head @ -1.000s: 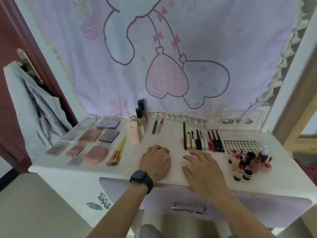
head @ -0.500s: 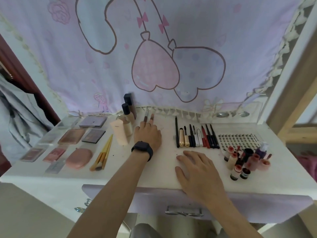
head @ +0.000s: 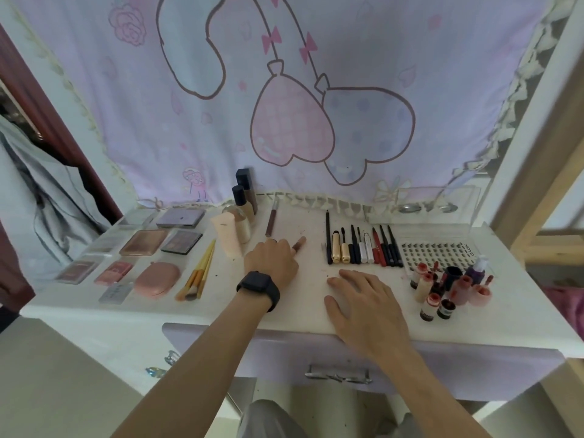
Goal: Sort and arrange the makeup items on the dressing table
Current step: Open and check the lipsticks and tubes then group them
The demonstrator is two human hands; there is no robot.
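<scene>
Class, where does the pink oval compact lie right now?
Head view: the compact lies front left on the table, between a small pink palette on its left and the yellow brushes on its right.

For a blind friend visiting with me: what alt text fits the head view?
A person's left hand holds a pink lip gloss tube at a white dressing table; the right hand rests flat. Grouped palettes, brushes, pencils and small bottles flank them.
</scene>
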